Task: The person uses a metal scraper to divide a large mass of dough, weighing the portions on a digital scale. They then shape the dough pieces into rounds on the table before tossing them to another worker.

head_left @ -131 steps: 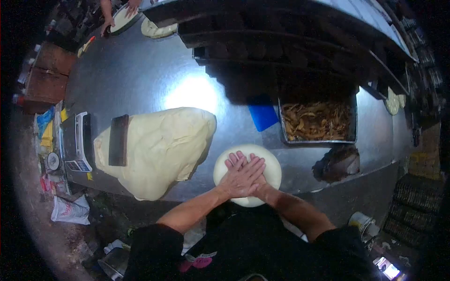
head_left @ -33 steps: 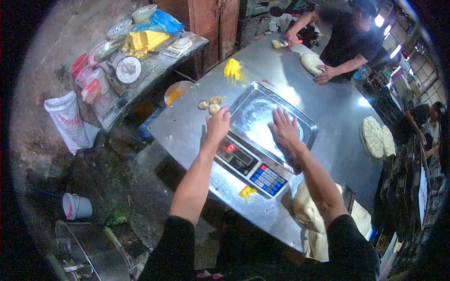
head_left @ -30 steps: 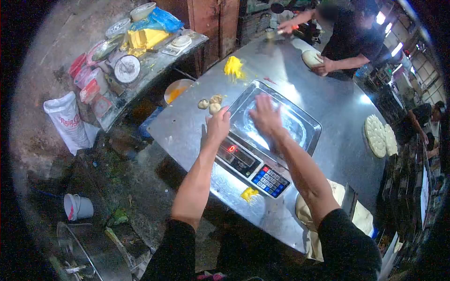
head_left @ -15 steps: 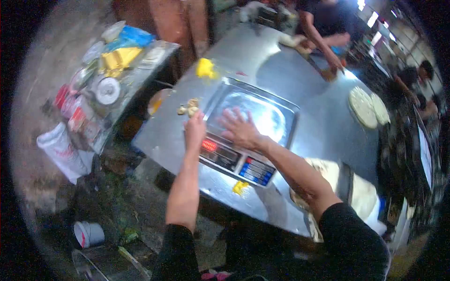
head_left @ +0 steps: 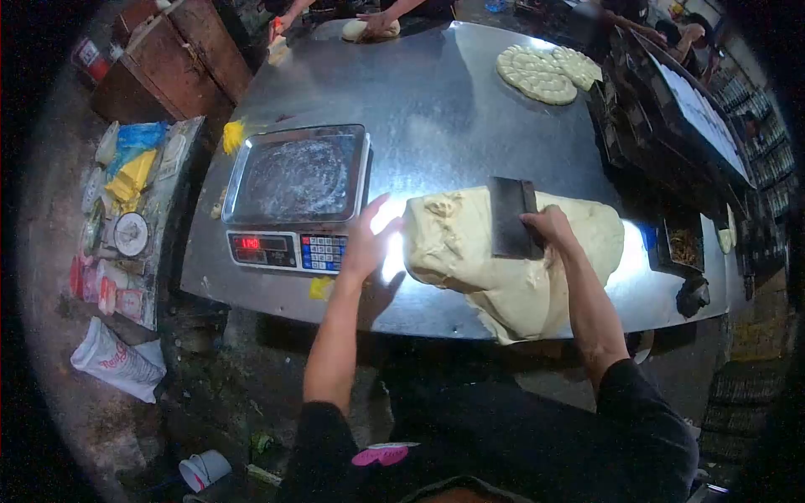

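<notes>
A big slab of pale dough (head_left: 453,243) lies on the metal table, its front edge drooping at the table's rim. Across its top is a dark, flat dough scraper (head_left: 511,214), tilted up. My right hand (head_left: 551,226) grips the scraper at its right edge. Just left of the dough, my left hand (head_left: 366,243) hovers with fingers spread and nothing in it. Beside that hand stands a digital scale (head_left: 264,250) with red lit digits; its steel tray (head_left: 293,176) is bare and smeared with white.
Coiled dough rounds (head_left: 537,74) rest at the back right. At the far edge, another person's hands (head_left: 373,25) touch a dough piece. Dark trays (head_left: 662,109) are stacked at the right. A side bench (head_left: 172,193) at left carries bags and a small dial scale (head_left: 131,234).
My view has swung right. My right hand has left the scale tray and taken hold of the scraper on the dough. My left hand has moved from the small dough bits to beside the slab.
</notes>
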A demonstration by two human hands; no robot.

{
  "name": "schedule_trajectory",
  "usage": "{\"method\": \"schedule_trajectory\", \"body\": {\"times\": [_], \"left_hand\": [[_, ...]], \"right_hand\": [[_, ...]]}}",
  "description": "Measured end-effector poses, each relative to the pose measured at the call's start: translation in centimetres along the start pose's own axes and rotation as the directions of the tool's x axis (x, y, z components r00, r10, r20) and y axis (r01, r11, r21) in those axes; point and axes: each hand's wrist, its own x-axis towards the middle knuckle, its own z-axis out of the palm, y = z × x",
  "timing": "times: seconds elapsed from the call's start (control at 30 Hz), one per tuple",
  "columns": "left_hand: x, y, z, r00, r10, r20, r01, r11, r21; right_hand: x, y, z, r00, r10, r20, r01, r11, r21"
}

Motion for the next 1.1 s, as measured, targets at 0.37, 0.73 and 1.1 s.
{"method": "schedule_trajectory", "body": {"times": [0.37,0.73,1.1], "left_hand": [[11.0,-5.1,9.0,0.825,-0.221,0.52,-0.008,0.916,0.401],[4.7,-4.2,4.6,0.875,-0.309,0.373,0.289,0.951,0.109],[-12.5,2.3,0.1,0.885,-0.37,0.282,0.31,0.921,0.234]], "right_hand": [[-14.4,-6.6,-1.8,0.838,-0.371,-0.399,0.442,0.892,0.099],[-0.6,-11.0,9.4,0.866,-0.475,-0.158,0.446,0.875,-0.186],[-4.1,-14.1,9.1,0.534,-0.769,0.351,0.841,0.526,-0.125]]}}
